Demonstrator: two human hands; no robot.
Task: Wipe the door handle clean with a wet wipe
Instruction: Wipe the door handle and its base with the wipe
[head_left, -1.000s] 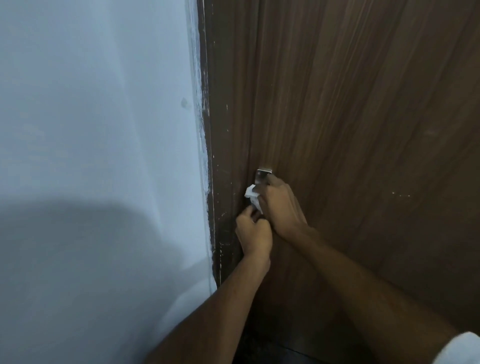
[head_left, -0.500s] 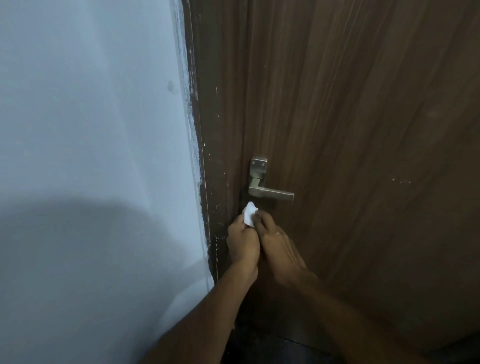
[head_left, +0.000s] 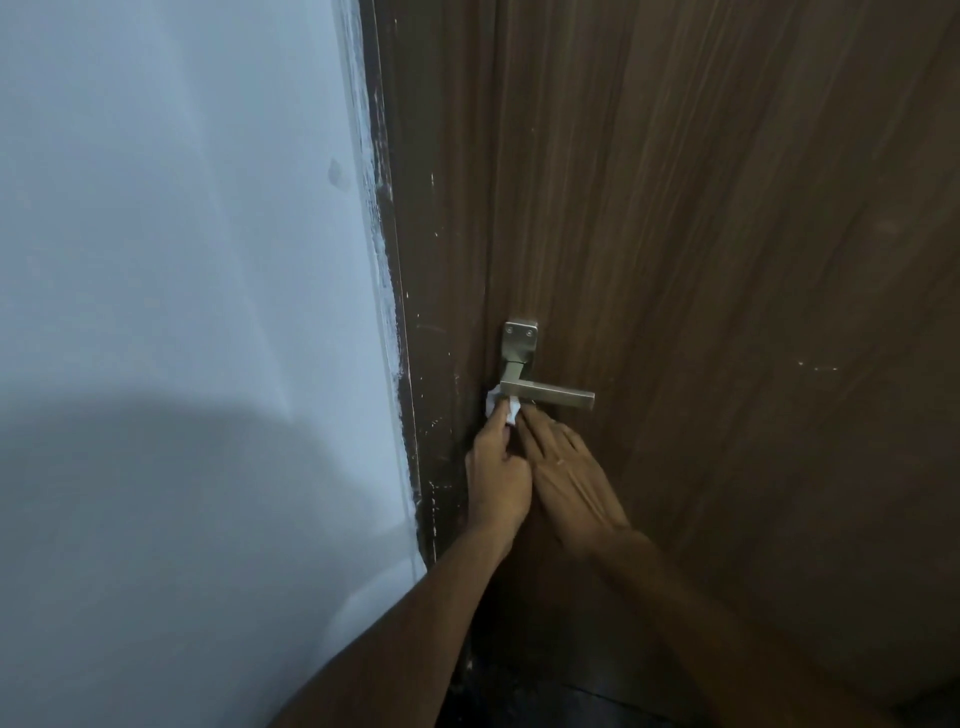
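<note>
A brushed-metal lever door handle (head_left: 556, 397) with a square back plate (head_left: 519, 338) sits on a dark brown wooden door (head_left: 701, 234). A small crumpled white wet wipe (head_left: 500, 406) is pressed against the underside of the handle's left end. My left hand (head_left: 496, 470) pinches the wipe from below. My right hand (head_left: 569, 478) lies beside it with the fingers stretched out, their tips touching the wipe just under the lever.
A pale blue-white wall (head_left: 182, 260) fills the left half, meeting the dark door frame (head_left: 426, 364), which carries white paint smears. Dark floor (head_left: 545, 696) shows at the bottom between my forearms.
A second ago both hands covered the handle. They dropped below it, baring the lever, and have now risen again so the wipe touches the lever's left end.
</note>
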